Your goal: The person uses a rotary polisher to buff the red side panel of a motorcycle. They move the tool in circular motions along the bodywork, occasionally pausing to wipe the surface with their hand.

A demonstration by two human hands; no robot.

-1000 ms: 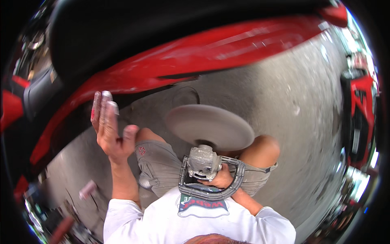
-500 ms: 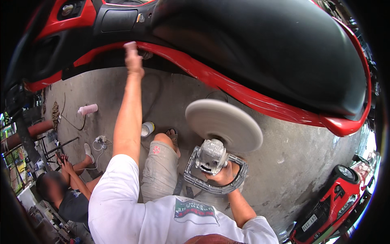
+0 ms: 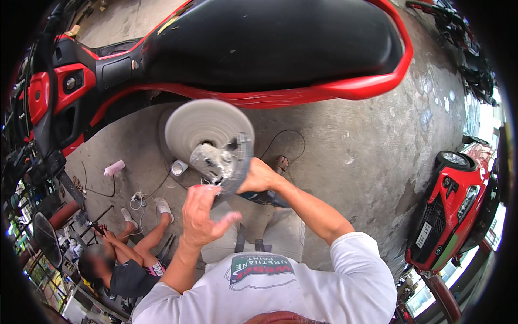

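Beside the parked scooter [image 3: 356, 89]: a rotary polisher [image 3: 213, 162], raised above the concrete floor [image 3: 345, 146] and in front of the seated wearer's body.
Polishing pad [image 3: 186, 127]: round and pale, its face marked by ringed streaks; its upper edge overlaps the scooter's red side panel [image 3: 264, 99] in view, though contact cannot be told. Half a second earlier it stood farther right, below the black seat [image 3: 280, 43].
Right hand [image 3: 259, 177]: clamped on the polisher, as in the earlier frame, its fingers partly hidden behind the loop handle [image 3: 244, 162], which now appears more edge-on.
Left hand [image 3: 200, 221]: drawn back from the scooter's side, where it reached before; fingers extended and close together, thumb spread apart, fingertips at the lower end of the loop handle. Whether they touch it cannot be told.
Floor items: a white tub [image 3: 178, 168] just left of the polisher; a pink bottle [image 3: 114, 168] farther left, on its side; a dark cord [image 3: 303, 141] curving right of the pad.
Lower left: a co-worker [image 3: 128, 281] in dark clothing, seated, hands together.
Right side: a red car [image 3: 453, 200], well apart from the polisher.
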